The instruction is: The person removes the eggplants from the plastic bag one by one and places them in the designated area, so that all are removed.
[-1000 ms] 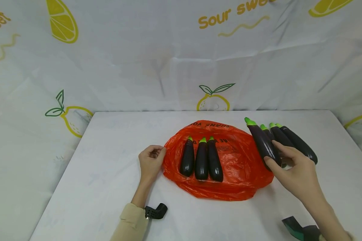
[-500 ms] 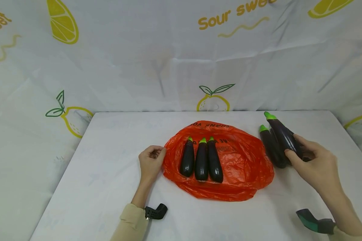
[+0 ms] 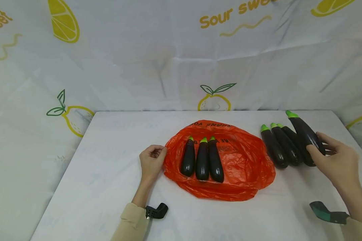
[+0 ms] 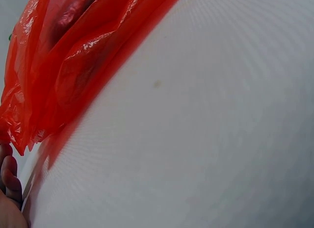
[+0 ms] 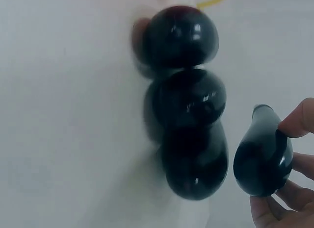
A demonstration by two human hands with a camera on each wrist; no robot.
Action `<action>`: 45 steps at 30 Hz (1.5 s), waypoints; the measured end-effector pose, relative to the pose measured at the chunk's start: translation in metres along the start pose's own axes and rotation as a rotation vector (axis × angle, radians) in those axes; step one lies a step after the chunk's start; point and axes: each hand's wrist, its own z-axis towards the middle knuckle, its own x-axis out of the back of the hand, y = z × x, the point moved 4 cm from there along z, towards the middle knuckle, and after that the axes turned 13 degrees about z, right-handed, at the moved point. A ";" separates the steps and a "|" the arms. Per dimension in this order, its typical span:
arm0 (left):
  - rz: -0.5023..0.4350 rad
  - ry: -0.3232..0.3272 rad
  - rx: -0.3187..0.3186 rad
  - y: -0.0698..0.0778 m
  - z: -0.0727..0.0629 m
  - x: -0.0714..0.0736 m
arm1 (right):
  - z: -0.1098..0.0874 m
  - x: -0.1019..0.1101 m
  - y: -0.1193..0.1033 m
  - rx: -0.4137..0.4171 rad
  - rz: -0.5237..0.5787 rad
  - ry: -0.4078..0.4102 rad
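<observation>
With fingers and thumb, my right hand (image 3: 339,160) grips a dark purple eggplant (image 3: 305,134), its green stem end tipped up and away. The held eggplant (image 5: 265,154) appears apart from the row beside it in the right wrist view. That row is three eggplants (image 3: 274,149) lying side by side on the table, right of the bag. My left hand (image 3: 152,162) pinches the left edge of a spread red plastic bag (image 3: 241,170). On the bag lie three more eggplants (image 3: 202,164), stems pointing away. In the left wrist view, curled fingers (image 4: 11,179) meet the bag's gathered edge.
A white table (image 3: 108,187) lies under everything. Behind it hangs a white cloth (image 3: 132,77) printed with lemons and lettering. Each wrist wears a dark camera mount, such as the left mount (image 3: 157,211).
My right hand has carried the eggplant rightward, from the bag's right edge across to the far side of the table row. My left hand has stayed at the bag.
</observation>
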 end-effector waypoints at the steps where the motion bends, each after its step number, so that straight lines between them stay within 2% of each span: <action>1: 0.000 0.000 0.001 0.000 0.000 0.000 | 0.002 0.002 0.003 -0.009 -0.001 0.002; 6: 0.005 0.003 0.016 0.000 0.000 -0.001 | 0.006 0.008 0.019 -0.097 -0.015 -0.002; 9: 0.002 0.003 0.025 0.006 0.000 0.000 | 0.006 0.010 0.026 -0.153 -0.023 0.004; 14: -0.008 0.004 0.027 0.005 0.001 -0.001 | 0.006 0.012 0.036 -0.168 -0.039 0.010; 15: -0.005 0.002 0.033 0.002 0.001 -0.002 | 0.007 0.012 0.039 -0.171 -0.041 0.008; 17: -0.001 0.000 0.042 0.005 0.001 -0.002 | 0.007 0.013 0.046 -0.175 -0.044 0.002; 24: -0.022 -0.014 0.041 0.033 -0.004 0.006 | 0.008 0.013 0.068 -0.194 -0.085 -0.026; 28: -0.021 -0.013 0.039 0.035 -0.004 0.007 | 0.008 0.014 0.065 -0.201 -0.073 -0.089; 33: -0.020 -0.013 0.038 0.034 -0.005 0.007 | 0.008 0.011 0.058 -0.252 -0.108 -0.140; 39: -0.022 -0.011 0.031 0.035 -0.005 0.008 | 0.009 0.008 0.061 -0.321 -0.135 -0.173; 45: -0.014 -0.006 0.036 0.033 -0.005 0.007 | 0.007 0.007 0.064 -0.307 -0.157 -0.183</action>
